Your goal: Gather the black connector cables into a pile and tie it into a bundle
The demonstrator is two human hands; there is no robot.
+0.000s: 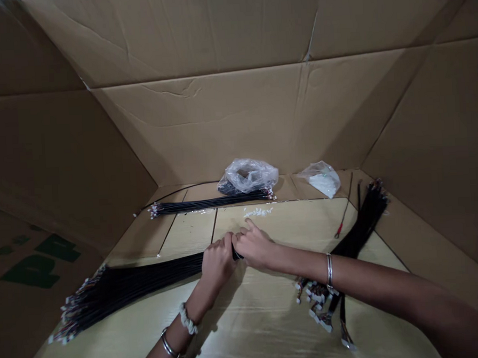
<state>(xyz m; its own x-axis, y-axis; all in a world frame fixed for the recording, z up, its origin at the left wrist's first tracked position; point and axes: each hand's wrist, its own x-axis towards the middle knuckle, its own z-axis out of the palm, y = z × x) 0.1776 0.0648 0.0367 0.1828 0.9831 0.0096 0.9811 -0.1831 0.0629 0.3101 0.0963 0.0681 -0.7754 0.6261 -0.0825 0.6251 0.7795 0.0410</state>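
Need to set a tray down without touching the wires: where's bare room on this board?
Bare board lies below the hands, between the left arm and the connectors. Another strip runs right of the white clips, above the right hand. It's crowded around the hands, where the long wire bundle ends.

Pale wood-grain tabletop [271, 327] with black wire bundles [358, 237] and loose white connectors [259, 212]

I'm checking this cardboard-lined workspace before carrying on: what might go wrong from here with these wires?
The left hand and right hand grip a black wire bundle; its fanned connector ends might snag or tangle if pulled. The right forearm crosses a second wire bundle and may catch its connectors. The loose white pieces lying nearby might get scattered.
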